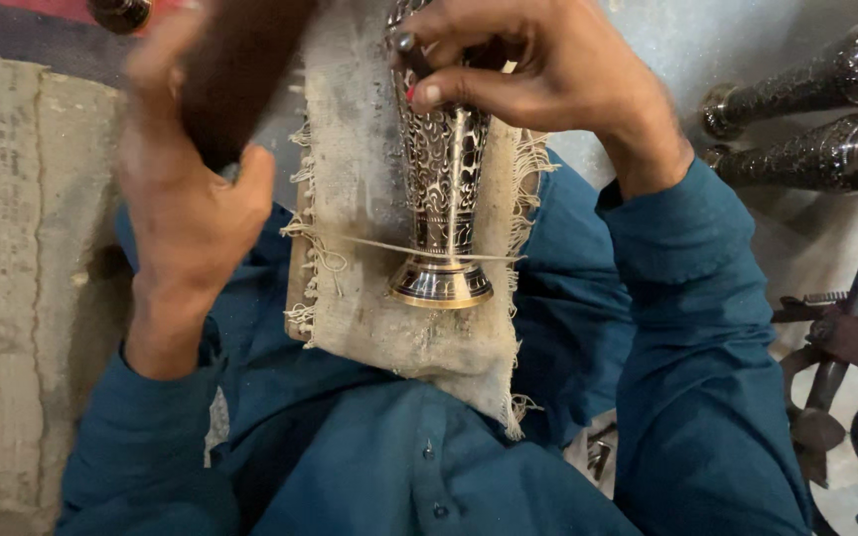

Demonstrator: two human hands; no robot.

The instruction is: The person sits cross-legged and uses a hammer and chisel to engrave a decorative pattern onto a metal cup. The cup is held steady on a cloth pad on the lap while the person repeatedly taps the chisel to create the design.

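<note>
An engraved silver-coloured metal vase (pixel 442 179) lies on a frayed beige cloth (pixel 369 199) spread over a board on my lap, its foot toward me. A thin cord (pixel 350 241) crosses the cloth and the vase's stem. My right hand (pixel 538 69) rests on the vase's upper body and pinches a small dark metal punch (pixel 411 55) against it. My left hand (pixel 186 189) is raised to the left of the cloth, blurred, and grips a dark brown wooden block (pixel 235 69) like a mallet. Teal sleeves cover both arms.
Two more engraved metal vases (pixel 826 109) lie at the upper right on a grey floor. Dark metal tools and a stand (pixel 836 337) sit at the right edge. A rough pale block wall (pixel 2 258) fills the left side.
</note>
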